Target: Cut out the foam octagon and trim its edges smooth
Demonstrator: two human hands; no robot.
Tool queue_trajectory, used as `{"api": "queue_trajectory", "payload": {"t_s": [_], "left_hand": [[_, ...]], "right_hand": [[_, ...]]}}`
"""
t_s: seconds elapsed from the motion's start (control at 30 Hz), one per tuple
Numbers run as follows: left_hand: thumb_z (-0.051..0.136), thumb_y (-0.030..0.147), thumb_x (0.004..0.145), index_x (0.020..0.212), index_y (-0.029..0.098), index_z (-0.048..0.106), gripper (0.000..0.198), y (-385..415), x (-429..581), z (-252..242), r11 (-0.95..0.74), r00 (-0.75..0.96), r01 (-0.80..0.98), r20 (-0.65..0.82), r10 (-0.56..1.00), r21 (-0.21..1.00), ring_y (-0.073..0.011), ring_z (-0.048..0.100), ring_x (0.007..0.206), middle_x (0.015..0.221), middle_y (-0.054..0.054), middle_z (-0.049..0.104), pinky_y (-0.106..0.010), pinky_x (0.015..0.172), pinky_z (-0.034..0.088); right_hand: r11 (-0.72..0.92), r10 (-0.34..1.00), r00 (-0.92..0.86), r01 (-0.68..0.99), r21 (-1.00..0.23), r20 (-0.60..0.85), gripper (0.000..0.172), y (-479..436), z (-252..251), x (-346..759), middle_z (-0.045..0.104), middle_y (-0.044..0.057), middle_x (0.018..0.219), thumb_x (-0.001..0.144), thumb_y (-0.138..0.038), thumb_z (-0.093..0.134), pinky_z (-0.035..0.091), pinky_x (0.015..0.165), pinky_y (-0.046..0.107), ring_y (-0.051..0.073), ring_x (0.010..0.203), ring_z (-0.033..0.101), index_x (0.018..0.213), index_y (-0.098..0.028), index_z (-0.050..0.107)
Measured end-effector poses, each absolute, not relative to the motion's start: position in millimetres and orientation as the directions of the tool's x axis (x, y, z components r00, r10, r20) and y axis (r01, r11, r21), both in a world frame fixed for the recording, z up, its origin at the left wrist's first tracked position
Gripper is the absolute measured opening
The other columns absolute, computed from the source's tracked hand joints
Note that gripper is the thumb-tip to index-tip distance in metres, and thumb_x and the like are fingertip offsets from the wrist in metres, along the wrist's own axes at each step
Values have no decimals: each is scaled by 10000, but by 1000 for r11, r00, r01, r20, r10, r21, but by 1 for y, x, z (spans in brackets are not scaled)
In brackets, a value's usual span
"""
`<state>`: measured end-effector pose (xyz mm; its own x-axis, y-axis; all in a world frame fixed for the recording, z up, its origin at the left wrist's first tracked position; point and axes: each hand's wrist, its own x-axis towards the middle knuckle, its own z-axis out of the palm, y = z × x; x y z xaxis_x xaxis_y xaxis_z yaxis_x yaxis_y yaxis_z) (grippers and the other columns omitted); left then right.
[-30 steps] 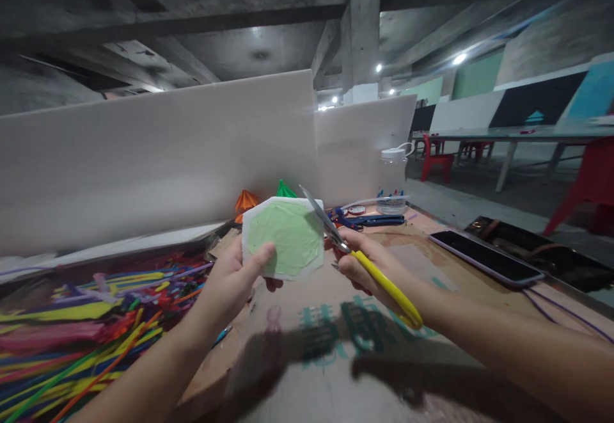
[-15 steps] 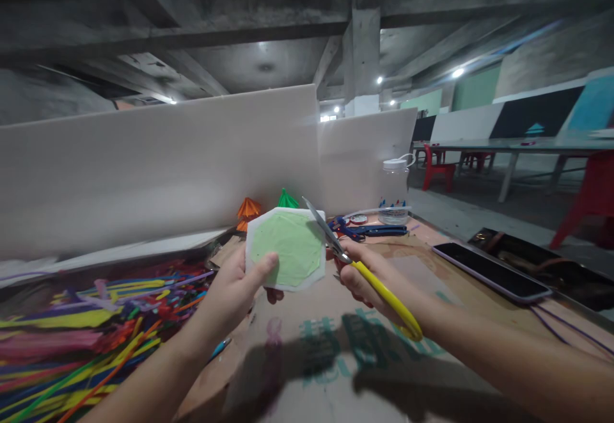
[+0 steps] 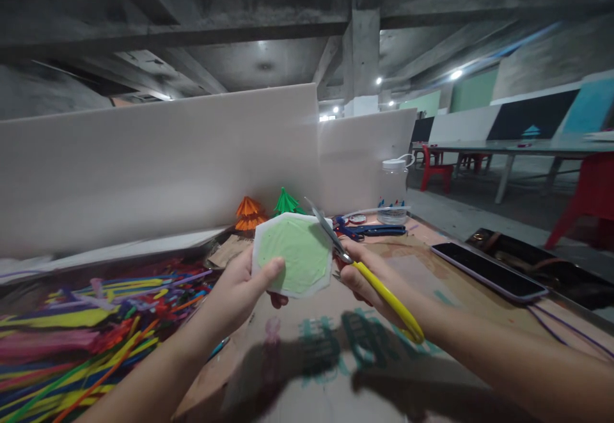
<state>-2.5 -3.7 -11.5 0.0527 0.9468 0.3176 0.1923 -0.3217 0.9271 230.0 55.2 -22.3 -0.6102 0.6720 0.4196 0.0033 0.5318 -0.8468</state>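
A pale green, many-sided piece (image 3: 297,250) with a white border is pinched in my left hand (image 3: 256,277), thumb on its face and fingers behind. My right hand (image 3: 367,272) grips a pair of scissors (image 3: 384,295) with yellow handles. One blade lies across the piece's upper right edge; the other is mostly hidden behind the piece or my fingers. Just behind the piece stand a green folded cone shape (image 3: 286,200) and an orange one (image 3: 249,213).
Colourful pipe cleaners (image 3: 96,327) heap up on the left. A clear bottle (image 3: 393,192), dark blue pliers (image 3: 378,230) and a phone (image 3: 489,271) lie to the right. White boards (image 3: 158,167) stand at the back; printed cardboard (image 3: 316,391) covers the table.
The green piece has moved slightly right and down in my left hand, and its outline has turned a little. The scissors stay at its right edge, shifted very slightly.
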Motion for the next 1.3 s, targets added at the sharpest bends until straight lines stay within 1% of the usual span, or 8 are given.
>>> {"api": "queue_trajectory", "payload": {"t_s": [0.17,0.43,0.53,0.7,0.9,1.07,1.2,1.3], "left_hand": [[635,477,877,1029,156,520,374,2,-5,-14,-304,59,178,298,953,936,-122,615,499,693,1,645,-236,474,527],[711,527,780,1144,130,557,561,21,-19,-24,-173,85,150,162,983,973,-159,622,558,750,-40,673,-259,481,509],[716,523,779,1110,126,608,528,31,-30,-29,-59,115,198,36,993,979,-194,666,703,856,-78,714,-271,589,525],[690,523,808,1216,207,584,528,44,-45,-37,-49,118,339,9,993,939,-198,663,883,1028,-55,719,-236,662,473],[675,562,791,962,147,682,448,50,-50,-46,-88,243,487,-38,969,869,-200,645,828,924,-57,716,-263,713,467],[660,578,804,1044,164,705,481,51,-51,-50,-69,294,544,-113,949,836,-211,656,863,982,-52,733,-263,731,479],[682,597,776,1056,159,704,520,53,-58,-53,23,320,545,-233,918,838,-214,663,850,999,-60,735,-254,714,486],[688,611,760,1044,170,710,525,53,-65,-52,50,348,570,-296,889,820,-199,661,811,968,-48,733,-239,688,484]], "right_hand": [[529,693,-587,19,-848,419,736,58,-23,229,527,25,834,784,-822,511,364,570,248,132,654,433,1150,-186,572],[546,705,-583,81,-834,405,738,77,-40,222,593,33,871,773,-814,534,376,572,240,114,629,451,1125,-166,580],[565,703,-614,178,-806,357,639,84,-44,222,629,46,898,834,-725,544,401,627,254,144,702,518,1126,-160,606],[598,644,-748,360,-716,161,457,91,-47,225,672,47,903,864,-572,598,400,620,252,174,748,573,1081,-173,647],[587,674,-734,465,-662,81,433,90,-56,221,668,57,858,822,-561,651,408,604,259,183,733,568,1001,-167,648],[541,683,-730,527,-656,-23,387,86,-51,220,695,65,939,825,-507,668,424,620,251,202,805,619,1043,-187,662],[525,690,-718,583,-620,-92,373,84,-50,218,700,49,851,806,-490,688,393,581,249,188,731,614,1023,-186,685],[529,684,-728,543,-653,-51,376,87,-49,222,710,48,838,771,-481,724,390,580,255,187,706,609,1005,-187,711]]}}
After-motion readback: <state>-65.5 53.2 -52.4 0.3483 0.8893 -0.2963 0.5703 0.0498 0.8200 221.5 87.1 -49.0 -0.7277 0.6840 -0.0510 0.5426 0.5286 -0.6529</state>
